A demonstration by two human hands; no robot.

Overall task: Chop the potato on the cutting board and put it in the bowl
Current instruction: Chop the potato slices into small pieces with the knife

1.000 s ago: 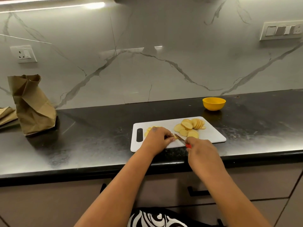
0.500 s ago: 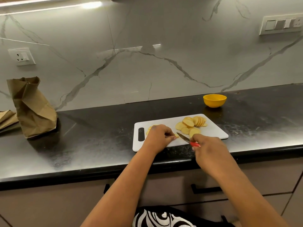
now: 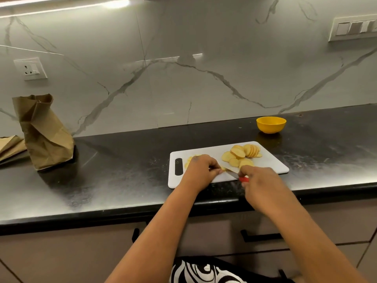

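A black counter [image 3: 122, 176] runs under a marble wall, with a white board [image 3: 271, 164] at its front edge. The left hand [image 3: 201, 170] curls over the uncut potato [image 3: 188, 161] at the board's left end, pinning it. The right hand [image 3: 259, 180] grips a red-handled knife [image 3: 234, 174], blade at the potato. Slices [image 3: 241, 155] lie fanned nearby. Slicing looks mid-way; next comes another cut beside the fingertips, later moving slices to the yellow bowl [image 3: 271, 125] beyond the board.

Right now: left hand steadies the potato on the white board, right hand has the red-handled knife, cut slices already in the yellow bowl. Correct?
Not quite. The yellow bowl looks empty in the head view; the cut slices still lie on the white board. The rest holds: left hand steadies the potato, right hand has the red-handled knife.
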